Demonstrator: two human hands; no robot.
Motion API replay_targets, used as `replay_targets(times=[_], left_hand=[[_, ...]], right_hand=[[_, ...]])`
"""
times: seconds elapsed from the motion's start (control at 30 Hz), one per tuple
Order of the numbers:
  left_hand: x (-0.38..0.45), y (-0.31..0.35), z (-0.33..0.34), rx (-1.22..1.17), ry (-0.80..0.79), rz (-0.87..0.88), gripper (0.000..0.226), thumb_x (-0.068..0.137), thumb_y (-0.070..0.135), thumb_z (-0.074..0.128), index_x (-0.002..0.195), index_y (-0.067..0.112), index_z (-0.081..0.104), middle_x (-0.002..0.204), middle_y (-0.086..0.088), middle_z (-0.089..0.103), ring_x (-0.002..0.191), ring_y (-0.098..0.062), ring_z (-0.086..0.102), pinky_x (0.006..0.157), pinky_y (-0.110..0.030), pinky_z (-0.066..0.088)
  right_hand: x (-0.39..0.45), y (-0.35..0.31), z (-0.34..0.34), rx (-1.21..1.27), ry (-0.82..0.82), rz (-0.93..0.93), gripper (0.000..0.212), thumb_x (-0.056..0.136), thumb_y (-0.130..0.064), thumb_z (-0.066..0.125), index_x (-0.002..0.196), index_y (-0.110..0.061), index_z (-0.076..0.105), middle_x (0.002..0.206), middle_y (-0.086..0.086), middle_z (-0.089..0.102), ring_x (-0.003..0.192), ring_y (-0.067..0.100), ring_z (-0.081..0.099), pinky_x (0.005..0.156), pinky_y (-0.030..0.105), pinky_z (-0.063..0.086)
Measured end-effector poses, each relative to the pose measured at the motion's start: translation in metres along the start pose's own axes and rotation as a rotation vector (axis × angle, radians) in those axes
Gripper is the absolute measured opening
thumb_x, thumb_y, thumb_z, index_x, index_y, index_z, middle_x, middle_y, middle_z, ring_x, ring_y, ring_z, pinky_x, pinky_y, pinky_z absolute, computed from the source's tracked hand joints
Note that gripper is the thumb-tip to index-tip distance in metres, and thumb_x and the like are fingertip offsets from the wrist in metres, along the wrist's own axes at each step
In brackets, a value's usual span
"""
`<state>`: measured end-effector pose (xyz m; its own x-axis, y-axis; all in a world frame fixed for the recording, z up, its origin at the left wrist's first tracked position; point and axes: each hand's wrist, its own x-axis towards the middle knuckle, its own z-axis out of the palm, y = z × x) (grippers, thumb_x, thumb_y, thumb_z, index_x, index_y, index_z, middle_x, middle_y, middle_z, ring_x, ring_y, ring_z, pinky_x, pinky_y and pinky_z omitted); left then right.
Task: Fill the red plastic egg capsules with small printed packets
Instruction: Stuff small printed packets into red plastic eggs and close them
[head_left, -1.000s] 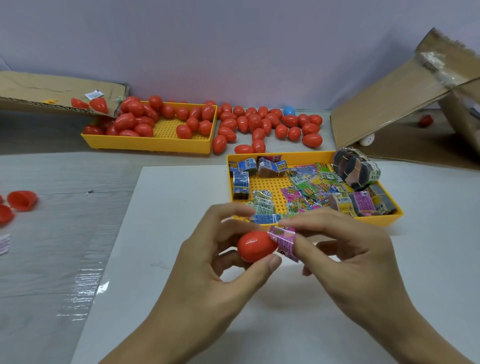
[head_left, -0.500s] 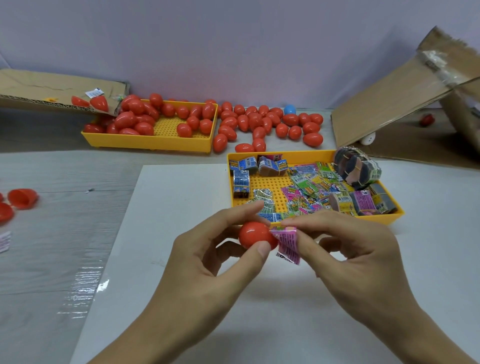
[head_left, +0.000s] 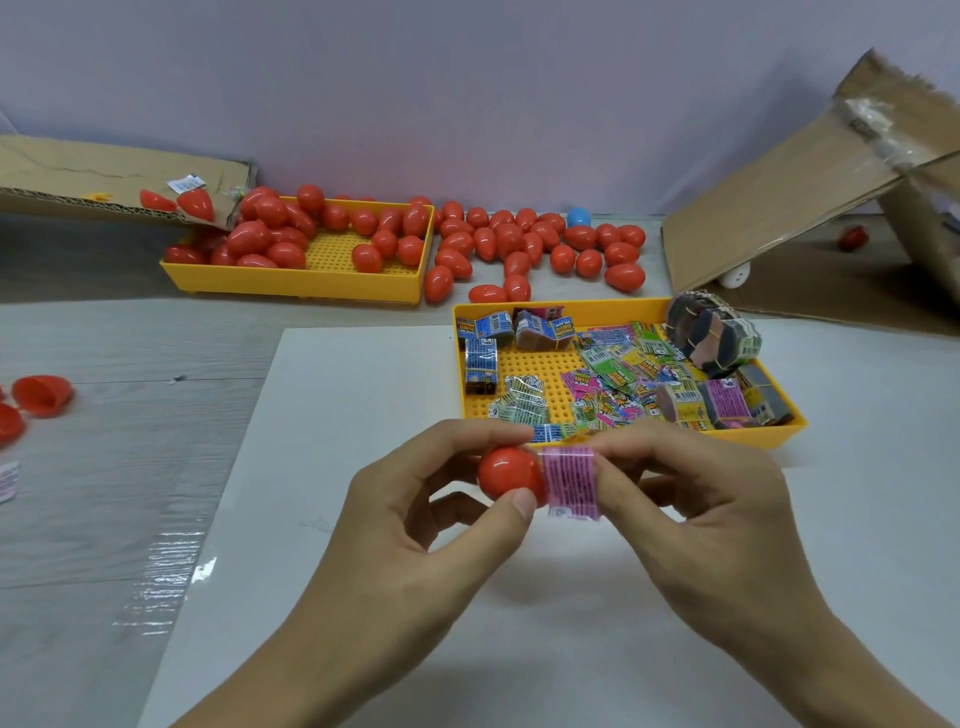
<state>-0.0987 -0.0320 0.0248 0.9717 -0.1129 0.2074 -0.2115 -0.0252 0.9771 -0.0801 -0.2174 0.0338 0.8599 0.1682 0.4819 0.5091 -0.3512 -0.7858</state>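
My left hand (head_left: 415, 525) pinches a red egg capsule half (head_left: 506, 472) between thumb and fingers, above the white board. My right hand (head_left: 691, 509) pinches a pink printed packet (head_left: 570, 480), whose left end meets the capsule's open side. Whether the packet's end is inside the capsule I cannot tell. Just behind my hands stands a yellow tray (head_left: 779, 434) holding several printed packets (head_left: 613, 374) and banded bundles.
A second yellow tray (head_left: 291, 283) at the back left holds several red eggs (head_left: 270, 236); more red eggs (head_left: 524, 244) lie loose beside it, with one blue egg (head_left: 577, 217). Open red halves (head_left: 41, 395) lie at the left edge. Cardboard flaps (head_left: 779, 208) stand at back right.
The packet has turned so that its flat printed face shows, and it sits closer against the capsule's opening. Both hands rose slightly toward the packet tray.
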Motion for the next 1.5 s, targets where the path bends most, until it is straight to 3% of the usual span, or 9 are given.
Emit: replay_targets(times=[0.27,0.47,0.63,0.87,1.1,1.2,1.3,1.4,1.5], left_hand=[[-0.0019,-0.0008,0.0,0.004,-0.009,0.005,0.03,0.076,0.033,0.07,0.105,0.035,0.072,0.1,-0.002,0.072,0.081,-0.019,0.066,0.066,-0.028,0.055],[-0.002,-0.0022,0.0011,0.024,-0.016,0.015,0.029,0.077,0.031,0.07,0.107,0.033,0.071,0.098,0.001,0.071,0.08,-0.017,0.065,0.068,-0.025,0.055],[-0.002,-0.0028,0.0019,0.017,-0.018,0.02,0.028,0.077,0.03,0.07,0.105,0.033,0.072,0.097,0.0,0.071,0.079,-0.017,0.064,0.069,-0.024,0.054],[-0.0017,0.0009,0.0033,0.048,-0.019,0.07,0.022,0.08,0.032,0.072,0.102,0.032,0.072,0.098,0.003,0.068,0.081,-0.02,0.066,0.068,-0.024,0.056],[-0.0013,-0.0012,0.0034,0.036,0.043,0.185,0.029,0.082,0.023,0.073,0.11,0.028,0.074,0.103,-0.001,0.064,0.095,-0.03,0.068,0.07,-0.031,0.06],[-0.0021,0.0007,0.0036,0.134,0.085,0.274,0.034,0.082,0.025,0.072,0.116,0.026,0.069,0.101,0.004,0.065,0.095,-0.024,0.069,0.072,-0.024,0.058],[-0.0027,0.0029,0.0028,0.3,0.117,0.405,0.03,0.085,0.026,0.072,0.113,0.019,0.068,0.101,0.003,0.065,0.092,-0.019,0.069,0.072,-0.023,0.058],[-0.0021,0.0045,0.0022,0.499,0.142,0.537,0.031,0.083,0.023,0.073,0.112,0.013,0.065,0.101,-0.002,0.067,0.093,-0.009,0.066,0.076,-0.02,0.055],[-0.0024,0.0044,0.0028,0.547,0.143,0.565,0.031,0.083,0.024,0.073,0.11,0.011,0.066,0.103,0.0,0.068,0.096,-0.004,0.064,0.083,-0.014,0.05]], right_hand=[[-0.0003,0.0006,-0.0008,0.025,-0.043,0.111,0.006,0.08,-0.022,0.071,0.084,-0.025,0.075,0.068,-0.005,0.067,0.061,0.018,0.061,0.046,0.044,0.044],[-0.0014,-0.0009,-0.0009,0.089,-0.021,0.09,0.013,0.081,-0.033,0.066,0.085,-0.024,0.074,0.068,-0.004,0.066,0.058,0.017,0.058,0.043,0.042,0.043],[-0.0011,0.0,-0.0005,0.047,-0.025,0.072,0.007,0.082,-0.027,0.07,0.084,-0.023,0.075,0.068,-0.003,0.066,0.059,0.019,0.059,0.044,0.043,0.044],[-0.0025,0.0006,-0.0008,-0.082,-0.046,-0.03,0.006,0.083,-0.019,0.072,0.086,-0.016,0.076,0.068,-0.006,0.065,0.058,0.016,0.056,0.046,0.021,0.039],[0.0,-0.0035,-0.0025,-0.011,-0.059,0.028,0.013,0.083,-0.029,0.068,0.087,-0.02,0.076,0.073,-0.008,0.067,0.067,0.014,0.063,0.045,0.024,0.044],[0.0009,-0.0037,-0.005,0.13,-0.111,0.165,0.011,0.081,-0.031,0.07,0.082,-0.021,0.076,0.07,-0.005,0.07,0.062,0.015,0.068,0.041,0.022,0.044],[0.0005,-0.0042,-0.0065,0.09,-0.158,0.13,0.007,0.084,-0.019,0.069,0.081,-0.018,0.076,0.064,-0.007,0.069,0.053,0.012,0.067,0.042,0.017,0.045],[0.0004,-0.0051,-0.0076,0.019,-0.178,0.098,0.008,0.083,-0.02,0.07,0.088,-0.021,0.077,0.07,-0.008,0.071,0.058,0.01,0.069,0.042,0.03,0.05],[0.0021,-0.0042,-0.0097,0.093,-0.223,0.225,0.012,0.085,-0.019,0.069,0.091,-0.024,0.078,0.074,-0.002,0.074,0.067,0.016,0.071,0.041,0.034,0.05]])
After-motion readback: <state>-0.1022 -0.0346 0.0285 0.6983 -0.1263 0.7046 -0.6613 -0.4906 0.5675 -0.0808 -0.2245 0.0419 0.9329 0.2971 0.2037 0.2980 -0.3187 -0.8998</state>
